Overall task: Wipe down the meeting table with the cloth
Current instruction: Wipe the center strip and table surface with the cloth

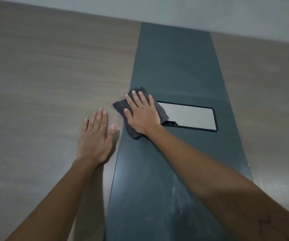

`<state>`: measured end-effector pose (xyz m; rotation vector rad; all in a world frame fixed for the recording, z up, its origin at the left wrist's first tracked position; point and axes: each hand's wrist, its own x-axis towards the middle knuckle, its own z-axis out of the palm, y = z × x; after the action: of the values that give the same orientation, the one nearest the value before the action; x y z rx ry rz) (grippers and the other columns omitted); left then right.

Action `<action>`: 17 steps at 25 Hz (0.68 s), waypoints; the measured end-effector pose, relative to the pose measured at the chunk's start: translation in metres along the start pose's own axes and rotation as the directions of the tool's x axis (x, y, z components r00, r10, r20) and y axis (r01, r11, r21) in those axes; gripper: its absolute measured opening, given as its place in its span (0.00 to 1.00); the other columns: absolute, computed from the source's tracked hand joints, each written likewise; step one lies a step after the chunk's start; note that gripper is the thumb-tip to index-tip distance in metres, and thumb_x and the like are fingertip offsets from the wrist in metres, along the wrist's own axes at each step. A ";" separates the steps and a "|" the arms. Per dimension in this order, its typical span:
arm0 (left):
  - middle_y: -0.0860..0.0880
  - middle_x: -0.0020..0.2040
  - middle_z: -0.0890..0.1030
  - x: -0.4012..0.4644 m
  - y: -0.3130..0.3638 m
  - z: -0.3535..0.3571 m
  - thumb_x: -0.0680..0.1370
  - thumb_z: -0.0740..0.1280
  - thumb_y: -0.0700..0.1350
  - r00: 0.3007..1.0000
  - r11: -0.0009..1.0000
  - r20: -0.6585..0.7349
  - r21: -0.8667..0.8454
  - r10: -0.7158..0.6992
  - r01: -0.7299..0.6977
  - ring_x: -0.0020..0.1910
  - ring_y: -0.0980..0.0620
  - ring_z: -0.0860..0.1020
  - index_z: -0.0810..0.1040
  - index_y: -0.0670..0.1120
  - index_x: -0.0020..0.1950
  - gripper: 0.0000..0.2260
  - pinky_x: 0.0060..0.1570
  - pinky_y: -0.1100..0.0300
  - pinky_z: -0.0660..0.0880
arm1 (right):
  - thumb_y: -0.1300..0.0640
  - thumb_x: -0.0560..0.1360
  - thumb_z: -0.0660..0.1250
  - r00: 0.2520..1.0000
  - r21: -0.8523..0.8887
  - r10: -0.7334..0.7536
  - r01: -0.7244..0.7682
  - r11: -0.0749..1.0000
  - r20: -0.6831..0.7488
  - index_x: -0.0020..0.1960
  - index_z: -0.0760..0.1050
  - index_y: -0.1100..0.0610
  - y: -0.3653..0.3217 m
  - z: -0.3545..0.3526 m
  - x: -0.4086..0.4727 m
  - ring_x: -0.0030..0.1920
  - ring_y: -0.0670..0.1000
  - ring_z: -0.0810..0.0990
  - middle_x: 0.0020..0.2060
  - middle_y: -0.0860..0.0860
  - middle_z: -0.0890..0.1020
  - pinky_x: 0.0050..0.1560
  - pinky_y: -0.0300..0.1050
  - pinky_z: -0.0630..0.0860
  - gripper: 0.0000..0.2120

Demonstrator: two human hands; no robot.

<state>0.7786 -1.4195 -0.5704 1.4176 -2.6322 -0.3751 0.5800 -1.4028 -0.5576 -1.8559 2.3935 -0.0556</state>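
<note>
The meeting table [44, 70] has a wood-grain top with a dark green strip [175, 70] running down its middle. A dark grey cloth [121, 106] lies folded at the strip's left edge, partly over the wood. My right hand [141, 113] presses flat on the cloth with its fingers straight and spread. My left hand [95, 136] rests flat on the wood just left of the strip, fingers straight, holding nothing. Most of the cloth is hidden under my right hand.
A rectangular cable hatch with a glossy grey lid [189, 116] is set into the green strip right beside the cloth. Pale dusty smears [173, 193] mark the near part of the strip. The table's far edge [175, 26] meets a light wall.
</note>
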 end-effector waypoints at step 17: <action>0.50 0.81 0.40 -0.225 -0.032 -0.011 0.78 0.26 0.63 0.998 0.998 0.021 0.042 -0.053 0.052 0.79 0.55 0.36 0.40 0.46 0.81 0.35 0.78 0.51 0.38 | 0.42 0.84 0.44 0.979 0.050 -0.201 0.202 0.978 -0.028 0.83 0.53 0.51 -0.098 0.033 -0.266 0.82 0.54 0.51 0.82 0.52 0.56 0.81 0.59 0.47 0.29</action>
<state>0.9305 -1.2506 -0.5676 1.5060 -2.6394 -0.3461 0.7434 -1.1686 -0.5630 -2.0766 2.1863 -0.1566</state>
